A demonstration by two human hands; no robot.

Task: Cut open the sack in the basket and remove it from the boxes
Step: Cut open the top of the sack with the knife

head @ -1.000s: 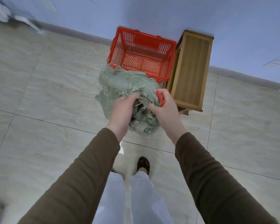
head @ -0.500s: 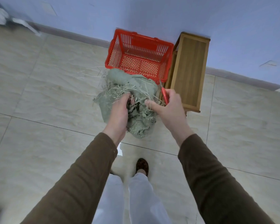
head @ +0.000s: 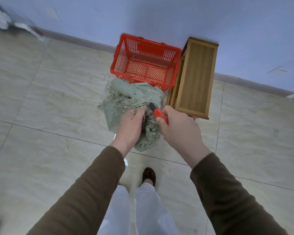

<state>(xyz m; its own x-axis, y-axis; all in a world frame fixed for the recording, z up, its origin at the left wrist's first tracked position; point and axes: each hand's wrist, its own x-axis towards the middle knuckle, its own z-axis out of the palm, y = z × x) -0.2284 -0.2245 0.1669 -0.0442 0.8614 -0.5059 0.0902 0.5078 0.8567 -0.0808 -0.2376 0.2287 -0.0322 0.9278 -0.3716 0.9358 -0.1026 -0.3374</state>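
Frayed woven sack, glossy red plastic basket, matt wooden stool, polished floor tiles

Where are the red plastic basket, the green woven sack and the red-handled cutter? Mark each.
red plastic basket point(head: 174, 53): head view, right rim.
green woven sack point(head: 126, 89): head view, bunched upper fold.
red-handled cutter point(head: 158, 113): head view, red handle by the thumb.

Light was soft and even, slightly cool, with only faint shadows on the floor around the basket. Far left of the basket, the frame's corner was smeared; wide-angle distortion bent the tile lines.
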